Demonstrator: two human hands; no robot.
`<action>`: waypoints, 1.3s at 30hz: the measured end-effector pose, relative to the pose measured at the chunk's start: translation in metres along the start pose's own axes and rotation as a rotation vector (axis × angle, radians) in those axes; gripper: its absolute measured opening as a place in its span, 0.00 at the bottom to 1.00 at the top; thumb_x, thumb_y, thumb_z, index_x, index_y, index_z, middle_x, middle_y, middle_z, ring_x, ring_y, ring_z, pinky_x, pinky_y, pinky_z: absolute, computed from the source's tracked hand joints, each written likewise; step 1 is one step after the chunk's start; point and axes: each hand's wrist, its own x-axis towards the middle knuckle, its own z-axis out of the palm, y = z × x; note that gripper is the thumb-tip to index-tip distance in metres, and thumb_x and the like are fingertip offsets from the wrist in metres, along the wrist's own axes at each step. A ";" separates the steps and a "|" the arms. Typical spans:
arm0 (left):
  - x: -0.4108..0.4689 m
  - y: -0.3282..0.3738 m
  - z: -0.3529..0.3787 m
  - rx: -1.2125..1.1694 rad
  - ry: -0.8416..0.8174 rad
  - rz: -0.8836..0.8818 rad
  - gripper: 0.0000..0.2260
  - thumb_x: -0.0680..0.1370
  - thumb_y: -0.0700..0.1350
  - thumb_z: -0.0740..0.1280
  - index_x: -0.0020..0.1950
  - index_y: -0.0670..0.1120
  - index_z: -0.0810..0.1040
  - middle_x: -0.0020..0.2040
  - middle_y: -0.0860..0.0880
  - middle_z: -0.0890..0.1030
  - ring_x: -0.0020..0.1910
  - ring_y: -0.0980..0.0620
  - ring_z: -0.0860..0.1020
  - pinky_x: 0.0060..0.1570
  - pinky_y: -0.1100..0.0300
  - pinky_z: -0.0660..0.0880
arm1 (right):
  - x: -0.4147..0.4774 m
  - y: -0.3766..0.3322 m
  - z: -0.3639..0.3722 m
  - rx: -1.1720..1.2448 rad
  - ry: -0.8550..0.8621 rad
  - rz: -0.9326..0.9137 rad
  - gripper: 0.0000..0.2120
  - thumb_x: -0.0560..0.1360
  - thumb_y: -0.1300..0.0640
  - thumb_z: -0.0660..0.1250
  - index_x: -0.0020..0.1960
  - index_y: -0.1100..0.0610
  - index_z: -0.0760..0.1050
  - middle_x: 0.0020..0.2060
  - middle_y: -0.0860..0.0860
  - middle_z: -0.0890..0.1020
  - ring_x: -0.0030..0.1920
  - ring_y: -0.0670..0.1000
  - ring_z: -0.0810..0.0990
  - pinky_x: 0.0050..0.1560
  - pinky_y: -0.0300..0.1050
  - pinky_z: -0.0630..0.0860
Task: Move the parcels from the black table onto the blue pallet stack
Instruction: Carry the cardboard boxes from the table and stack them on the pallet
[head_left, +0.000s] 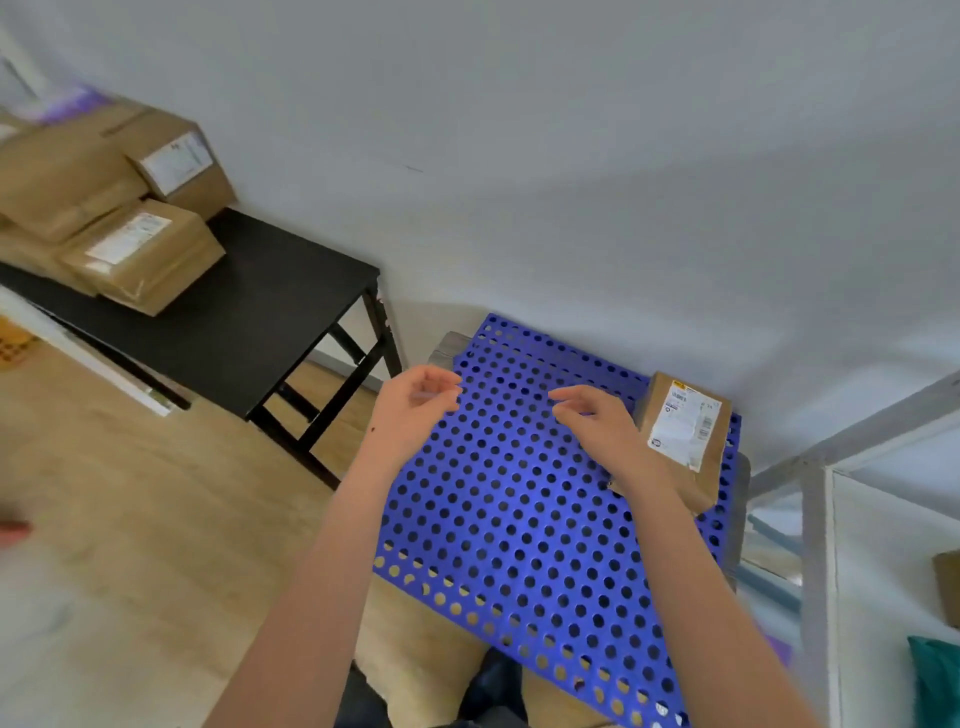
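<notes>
A blue perforated pallet stack (519, 519) fills the lower middle of the view. One brown parcel (685, 436) with a white label lies on its far right corner. My left hand (415, 405) and my right hand (602, 421) hover over the pallet with loosely curled fingers and hold nothing. The right hand is just left of that parcel. Several brown parcels (140, 254) are piled on the left end of the black table (249, 317) at the upper left.
A white wall runs behind the table and the pallet. A grey metal shelf frame (815, 519) stands to the right of the pallet, with a teal item (935, 675) low down. Wooden floor (156, 519) lies between me and the table.
</notes>
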 end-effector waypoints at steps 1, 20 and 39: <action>-0.001 -0.004 -0.012 0.003 0.011 -0.008 0.07 0.75 0.40 0.69 0.45 0.53 0.80 0.45 0.54 0.83 0.43 0.57 0.82 0.46 0.62 0.77 | 0.001 -0.006 0.011 -0.008 -0.016 -0.006 0.12 0.80 0.55 0.64 0.62 0.49 0.76 0.54 0.46 0.78 0.52 0.46 0.77 0.55 0.43 0.73; 0.003 -0.085 -0.306 0.105 0.112 0.035 0.07 0.77 0.42 0.68 0.46 0.56 0.78 0.45 0.56 0.81 0.47 0.58 0.80 0.44 0.71 0.75 | -0.006 -0.188 0.283 -0.030 -0.189 -0.152 0.10 0.79 0.55 0.63 0.59 0.47 0.78 0.50 0.41 0.79 0.50 0.39 0.76 0.45 0.33 0.70; 0.095 -0.127 -0.487 0.097 0.266 -0.066 0.05 0.77 0.41 0.67 0.50 0.51 0.79 0.48 0.53 0.80 0.50 0.58 0.78 0.48 0.66 0.74 | 0.105 -0.317 0.459 -0.120 -0.393 -0.186 0.07 0.80 0.52 0.63 0.55 0.43 0.77 0.51 0.42 0.79 0.51 0.41 0.77 0.42 0.33 0.70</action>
